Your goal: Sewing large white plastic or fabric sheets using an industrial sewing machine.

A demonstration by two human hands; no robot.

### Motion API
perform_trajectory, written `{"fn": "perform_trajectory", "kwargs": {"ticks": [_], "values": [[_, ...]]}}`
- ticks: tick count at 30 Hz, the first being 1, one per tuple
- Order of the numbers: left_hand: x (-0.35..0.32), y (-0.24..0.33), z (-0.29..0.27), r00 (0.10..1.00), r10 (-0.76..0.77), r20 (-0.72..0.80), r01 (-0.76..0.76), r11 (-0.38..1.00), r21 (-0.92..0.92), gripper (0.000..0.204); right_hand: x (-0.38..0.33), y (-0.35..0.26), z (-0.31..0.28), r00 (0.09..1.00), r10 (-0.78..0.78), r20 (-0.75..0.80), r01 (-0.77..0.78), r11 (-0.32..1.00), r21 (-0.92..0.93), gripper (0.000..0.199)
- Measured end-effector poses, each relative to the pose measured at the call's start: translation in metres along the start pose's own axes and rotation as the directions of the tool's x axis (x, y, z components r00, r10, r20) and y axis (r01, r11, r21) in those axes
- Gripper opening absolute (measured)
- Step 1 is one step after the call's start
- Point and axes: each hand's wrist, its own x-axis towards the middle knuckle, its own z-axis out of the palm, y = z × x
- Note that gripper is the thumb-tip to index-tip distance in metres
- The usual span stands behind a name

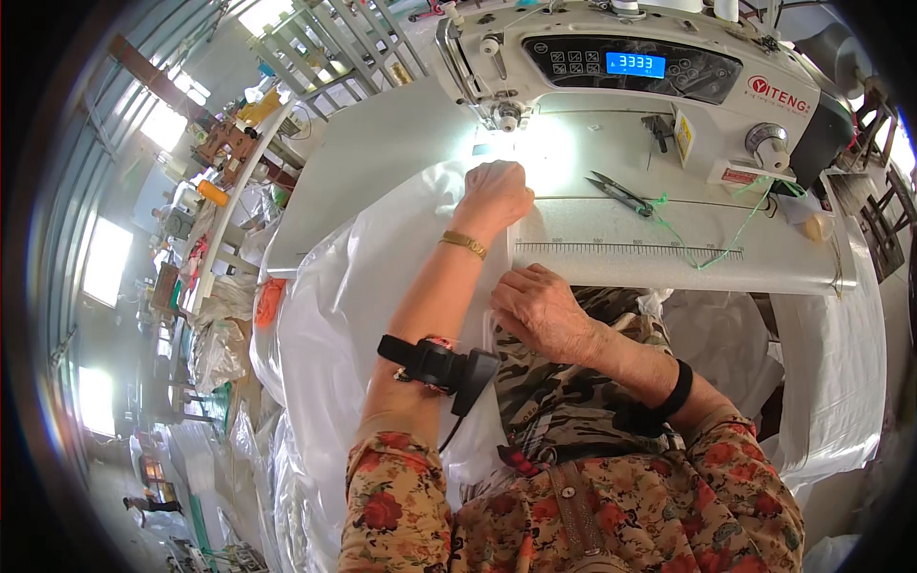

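A glossy white plastic sheet [373, 248] spreads over the left of the sewing machine's table and hangs down across my lap. My left hand [495, 196] is closed on the sheet's right edge, just in front of the brightly lit needle area [508, 122] of the sewing machine [659, 19]. Nearer to me, below the table's front edge, my right hand [543, 310] has its fingers curled around the same edge of the sheet. The fingertips of both hands are partly hidden.
Black thread snips [621, 193] lie right of my left hand, beside tangled green thread [702, 258]. A printed ruler [630, 247] runs along the table's front. White sheeting [836, 372] hangs at the right. A metal rack [334, 48] stands behind, and a cluttered bench [234, 201] at the left.
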Motion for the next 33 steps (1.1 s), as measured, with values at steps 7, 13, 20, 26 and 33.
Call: {"fn": "perform_trajectory", "kwargs": {"ticks": [7, 13, 20, 26, 33], "values": [[0.002, 0.008, 0.008, 0.994, -0.103, 0.028, 0.101, 0.993, 0.065, 0.013, -0.011, 0.007, -0.002, 0.998, 0.052, -0.042, -0.046, 0.991, 0.127, 0.017], [-0.007, 0.001, 0.018, 0.983, -0.168, -0.079, 0.162, 0.984, -0.069, 0.023, -0.004, -0.002, -0.007, 0.999, -0.012, 0.037, 0.011, 0.999, 0.043, 0.021], [-0.004, -0.005, 0.023, 0.964, -0.262, -0.048, 0.244, 0.942, -0.231, 0.02, 0.005, -0.001, -0.021, 0.992, -0.107, 0.068, 0.107, 0.994, 0.004, 0.017], [-0.006, -0.013, 0.016, 0.963, -0.269, 0.025, 0.26, 0.898, -0.356, 0.021, 0.014, -0.004, -0.026, 0.976, -0.178, 0.123, 0.182, 0.983, -0.02, 0.017], [-0.019, -0.035, 0.032, 0.97, -0.198, -0.142, 0.022, 0.651, -0.759, 0.022, 0.037, 0.013, -0.021, 0.841, -0.534, 0.083, 0.539, 0.84, -0.056, 0.02]]}}
